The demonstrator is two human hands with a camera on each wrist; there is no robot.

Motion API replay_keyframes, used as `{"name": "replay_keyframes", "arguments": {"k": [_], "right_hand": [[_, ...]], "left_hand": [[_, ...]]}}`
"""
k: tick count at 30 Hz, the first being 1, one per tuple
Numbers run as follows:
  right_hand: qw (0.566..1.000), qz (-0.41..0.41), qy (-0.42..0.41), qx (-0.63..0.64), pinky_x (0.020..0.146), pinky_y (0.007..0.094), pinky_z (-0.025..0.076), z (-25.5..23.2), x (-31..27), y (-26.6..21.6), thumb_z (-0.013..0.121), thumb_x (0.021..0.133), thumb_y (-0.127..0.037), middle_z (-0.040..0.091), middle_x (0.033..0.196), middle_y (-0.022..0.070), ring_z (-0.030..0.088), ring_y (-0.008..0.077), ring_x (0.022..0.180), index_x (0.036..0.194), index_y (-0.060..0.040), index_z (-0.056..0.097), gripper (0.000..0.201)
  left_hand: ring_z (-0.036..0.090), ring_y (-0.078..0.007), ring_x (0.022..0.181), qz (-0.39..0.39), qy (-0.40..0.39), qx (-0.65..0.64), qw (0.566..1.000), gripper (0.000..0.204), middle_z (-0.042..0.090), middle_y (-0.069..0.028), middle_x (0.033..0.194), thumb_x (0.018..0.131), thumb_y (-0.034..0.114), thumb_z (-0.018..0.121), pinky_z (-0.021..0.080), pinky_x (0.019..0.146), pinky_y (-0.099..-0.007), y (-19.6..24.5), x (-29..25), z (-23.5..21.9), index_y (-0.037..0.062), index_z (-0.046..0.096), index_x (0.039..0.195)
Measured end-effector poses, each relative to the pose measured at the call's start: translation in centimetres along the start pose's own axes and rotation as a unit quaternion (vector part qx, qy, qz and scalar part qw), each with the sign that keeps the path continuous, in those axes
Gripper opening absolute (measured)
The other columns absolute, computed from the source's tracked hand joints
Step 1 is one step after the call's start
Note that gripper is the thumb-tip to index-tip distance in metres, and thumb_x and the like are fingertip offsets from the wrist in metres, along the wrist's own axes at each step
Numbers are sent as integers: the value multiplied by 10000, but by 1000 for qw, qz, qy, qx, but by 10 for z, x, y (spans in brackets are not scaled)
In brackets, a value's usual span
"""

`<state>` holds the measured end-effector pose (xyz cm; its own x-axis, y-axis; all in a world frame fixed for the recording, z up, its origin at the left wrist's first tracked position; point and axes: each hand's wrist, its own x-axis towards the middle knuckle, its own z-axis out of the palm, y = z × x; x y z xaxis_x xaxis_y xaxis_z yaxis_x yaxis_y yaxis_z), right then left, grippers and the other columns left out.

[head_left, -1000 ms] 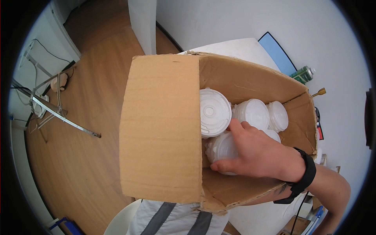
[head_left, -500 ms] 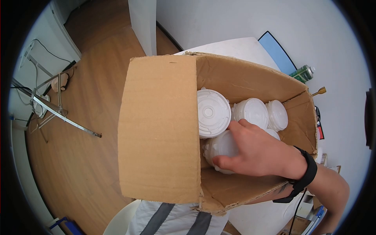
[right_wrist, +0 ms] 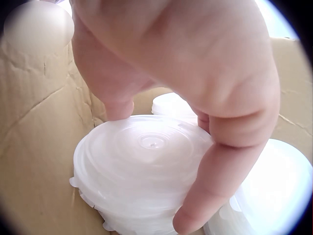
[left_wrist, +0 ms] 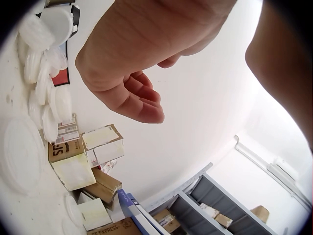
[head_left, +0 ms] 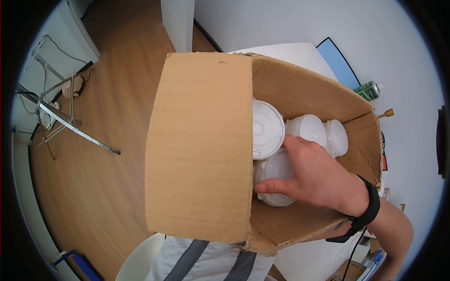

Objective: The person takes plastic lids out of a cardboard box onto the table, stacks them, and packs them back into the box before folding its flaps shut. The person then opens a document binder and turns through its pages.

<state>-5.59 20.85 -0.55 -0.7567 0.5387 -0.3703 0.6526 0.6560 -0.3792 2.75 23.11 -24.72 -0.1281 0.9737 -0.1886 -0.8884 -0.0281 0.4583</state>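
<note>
My right hand (head_left: 323,175) reaches into an open cardboard box (head_left: 199,145). Its thumb and fingers grip the sides of a stack of round translucent plastic lids (right_wrist: 142,161), with the thumb at one edge and the fingers across from it. Beside that stack, a white round lid (head_left: 267,129) lies partly behind the box flap. Two more lid stacks (head_left: 311,130) stand deeper in the box. In the left wrist view, my left hand (left_wrist: 146,58) hangs with loosely curled fingers and holds nothing visible; a white wall is behind it.
A white table (head_left: 300,54) stands under the box, with a green spray can (head_left: 370,91) past its far side. Loose lids (left_wrist: 44,73) and small cartons (left_wrist: 73,171) lie on the tabletop. Grey shelving (left_wrist: 205,205) stands beyond. A metal stand (head_left: 70,117) is on the wooden floor.
The box and its contents have shifted slightly to the right in the head view, and the view itself has moved a little. My right hand keeps its grip on the lid stack.
</note>
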Motion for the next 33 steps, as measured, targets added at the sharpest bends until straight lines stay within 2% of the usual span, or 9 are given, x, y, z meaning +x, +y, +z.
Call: {"name": "replay_keyframes", "arguments": {"k": [3, 6, 8, 11, 20, 23, 27, 29, 33], "right_hand": [[999, 20, -32, 5, 893, 511, 579, -6, 1, 0, 856, 836, -515, 691, 1050, 332, 699, 505, 1007, 1225, 163, 541, 843], [999, -14, -50, 6, 902, 514, 578, -9, -4, -2, 853, 831, -530, 679, 1106, 336, 700, 491, 1012, 1236, 140, 540, 844], [986, 100, -129, -41, 959, 480, 561, -22, -10, -21, 870, 787, -587, 668, 1207, 316, 677, 480, 1110, 1417, 69, 493, 985], [967, 152, -167, -119, 936, 494, 568, -29, -10, -39, 862, 779, -607, 648, 1173, 325, 682, 477, 1082, 1394, 67, 477, 990], [966, 151, -152, -145, 907, 498, 573, -22, -11, -47, 825, 783, -346, 610, 1118, 314, 675, 480, 1035, 1298, 88, 438, 777], [975, 139, -102, -142, 908, 494, 575, -25, -15, -43, 828, 774, -333, 616, 1136, 338, 673, 489, 1037, 1289, 91, 444, 769], [977, 148, -111, -107, 908, 488, 578, -18, -9, -35, 850, 767, -355, 638, 1121, 347, 673, 493, 1042, 1292, 111, 444, 811], [982, 100, -114, -113, 906, 491, 579, -7, -6, -24, 875, 763, -404, 659, 1078, 339, 675, 492, 1039, 1307, 132, 437, 880], [982, 90, -130, -100, 903, 498, 577, -8, 1, -18, 888, 764, -435, 661, 1060, 340, 672, 497, 1038, 1302, 153, 427, 921]], "left_hand": [[705, -220, 863, 9, 7, -2, 1000, 457, 682, -103, 1083, 1022, 465, 525, 615, 721, -372, 6, 3, -4, 65, 605, 1227], [706, -220, 866, 18, 18, -5, 1000, 447, 683, -103, 1085, 1023, 456, 530, 616, 724, -372, 12, 5, -10, 66, 606, 1227], [706, -219, 868, 26, 26, -6, 999, 440, 684, -102, 1086, 1024, 450, 533, 616, 725, -371, 18, 6, -16, 66, 607, 1227], [706, -219, 870, 35, 34, -8, 999, 431, 685, -101, 1088, 1025, 441, 539, 616, 727, -371, 23, 8, -20, 67, 608, 1227], [708, -217, 879, 61, 52, -15, 997, 402, 689, -99, 1094, 1028, 415, 554, 618, 734, -370, 43, 12, -33, 70, 613, 1227], [708, -216, 881, 68, 59, -19, 996, 393, 691, -98, 1096, 1029, 406, 559, 618, 736, -370, 49, 14, -37, 71, 614, 1226], [708, -215, 885, 76, 64, -19, 995, 380, 692, -97, 1099, 1031, 394, 566, 619, 739, -370, 58, 16, -43, 72, 616, 1226], [709, -215, 887, 80, 69, -18, 994, 374, 693, -96, 1100, 1031, 388, 570, 619, 740, -369, 63, 16, -47, 73, 617, 1226], [709, -214, 890, 89, 77, -18, 993, 362, 695, -95, 1103, 1033, 377, 577, 619, 743, -369, 72, 19, -56, 74, 618, 1226]]}}
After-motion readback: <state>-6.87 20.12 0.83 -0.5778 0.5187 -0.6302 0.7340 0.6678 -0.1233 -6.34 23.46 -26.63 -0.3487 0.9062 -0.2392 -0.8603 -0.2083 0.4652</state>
